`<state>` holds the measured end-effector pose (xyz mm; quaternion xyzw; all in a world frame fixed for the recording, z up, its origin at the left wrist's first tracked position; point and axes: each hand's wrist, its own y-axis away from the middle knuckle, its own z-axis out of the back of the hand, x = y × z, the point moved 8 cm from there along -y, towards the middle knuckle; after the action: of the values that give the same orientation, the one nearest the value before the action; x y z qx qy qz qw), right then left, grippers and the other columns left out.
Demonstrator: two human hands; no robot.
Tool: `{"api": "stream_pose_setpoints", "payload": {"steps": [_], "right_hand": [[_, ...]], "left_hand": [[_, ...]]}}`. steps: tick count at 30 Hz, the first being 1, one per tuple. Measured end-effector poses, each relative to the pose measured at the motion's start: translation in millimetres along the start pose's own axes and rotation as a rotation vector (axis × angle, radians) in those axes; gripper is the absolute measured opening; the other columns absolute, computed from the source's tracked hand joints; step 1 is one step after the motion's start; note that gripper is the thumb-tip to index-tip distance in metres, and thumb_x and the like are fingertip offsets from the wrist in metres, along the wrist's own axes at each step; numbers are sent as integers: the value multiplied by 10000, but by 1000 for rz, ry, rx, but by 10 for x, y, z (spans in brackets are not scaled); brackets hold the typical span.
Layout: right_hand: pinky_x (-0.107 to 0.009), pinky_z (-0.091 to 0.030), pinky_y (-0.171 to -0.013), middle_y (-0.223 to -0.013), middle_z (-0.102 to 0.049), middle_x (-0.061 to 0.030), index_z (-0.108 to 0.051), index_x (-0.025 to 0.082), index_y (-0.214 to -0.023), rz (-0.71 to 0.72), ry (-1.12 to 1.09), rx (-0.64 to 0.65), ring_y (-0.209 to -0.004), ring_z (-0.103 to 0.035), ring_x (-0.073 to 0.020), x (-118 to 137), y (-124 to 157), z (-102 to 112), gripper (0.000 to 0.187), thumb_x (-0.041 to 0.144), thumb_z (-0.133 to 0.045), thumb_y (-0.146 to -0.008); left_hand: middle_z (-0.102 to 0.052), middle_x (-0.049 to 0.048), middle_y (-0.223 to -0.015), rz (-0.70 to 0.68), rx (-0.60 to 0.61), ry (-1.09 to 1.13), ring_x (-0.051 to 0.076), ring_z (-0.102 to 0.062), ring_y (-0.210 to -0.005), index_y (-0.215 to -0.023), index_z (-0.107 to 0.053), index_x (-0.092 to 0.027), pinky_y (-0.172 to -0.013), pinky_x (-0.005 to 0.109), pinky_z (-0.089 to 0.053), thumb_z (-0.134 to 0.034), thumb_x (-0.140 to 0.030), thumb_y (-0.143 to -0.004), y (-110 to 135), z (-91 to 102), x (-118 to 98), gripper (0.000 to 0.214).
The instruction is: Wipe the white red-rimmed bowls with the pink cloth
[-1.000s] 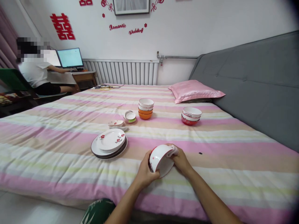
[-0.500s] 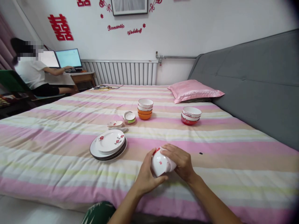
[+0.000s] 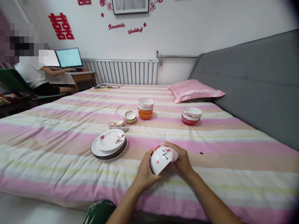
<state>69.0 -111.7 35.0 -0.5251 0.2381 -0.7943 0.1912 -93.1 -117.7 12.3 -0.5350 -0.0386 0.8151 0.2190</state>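
Note:
Above the near part of the bed, a white bowl (image 3: 161,159) with red and black markings is tilted on its side between my two hands. My left hand (image 3: 145,172) closes round its left rim, with the thumb along the lower edge. My right hand (image 3: 183,160) grips the right end, where a pale rounded part shows; whether this is a second bowl I cannot tell. To the left of my hands lies a stack of plates (image 3: 109,141) with red flowers. Further off are small dishes (image 3: 116,123) and small round bowls (image 3: 130,116).
A stack of white and orange bowls (image 3: 145,109) stands mid-bed, and white and red bowls (image 3: 191,115) to its right. A pink pillow (image 3: 196,90) lies by the grey headboard (image 3: 252,68). A person (image 3: 35,73) sits at a desk with monitors, far left.
My hands have turned the bowl, so more of its marked side shows. My right fingers have shifted toward its right end. The stacks stay where they were.

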Motion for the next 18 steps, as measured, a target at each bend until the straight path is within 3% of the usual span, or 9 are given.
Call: {"api": "stream_pose_setpoints", "payload": {"steps": [5, 8, 12, 18], "right_hand": [[-320, -566, -728, -1031, -709, -42, -640, 203, -1057, -298, -262, -58, -897, -676, -222, -412, 77, -96, 467, 76, -513, -627], [-314, -569, -682, -991, -721, -44, -643, 191, -1054, -333, -285, -66, -857, -687, -222, -480, 100, -137, 474, 82, -474, -624], [-356, -554, -822, -1039, -713, -46, -651, 202, -1053, -173, -116, -139, -956, -673, -231, -263, 72, -11, 463, 73, -494, -637], [-392, -499, -967, -1150, -677, -59, -634, 226, -1136, 302, 346, -152, -1082, -630, -224, 470, 52, 94, 389, 94, -508, -791]], "left_hand": [[-513, 128, -1256, 30, 8, 69, 295, -528, -1127, -1269, -377, -167, -949, 434, -447, -671, -143, -575, -3, 1, 38, 754], [-489, 138, -1289, 37, 21, 69, 311, -487, -1186, -1273, -371, -163, -989, 458, -419, -665, -132, -572, -5, 7, 53, 760], [-483, 126, -1284, 18, 31, 112, 287, -502, -1165, -1280, -348, -177, -981, 443, -431, -662, -116, -585, 4, 24, 0, 766], [-447, 131, -1330, -50, 19, 169, 295, -463, -1205, -1314, -341, -186, -1039, 463, -366, -715, -233, -626, 34, 36, -118, 785]]}}
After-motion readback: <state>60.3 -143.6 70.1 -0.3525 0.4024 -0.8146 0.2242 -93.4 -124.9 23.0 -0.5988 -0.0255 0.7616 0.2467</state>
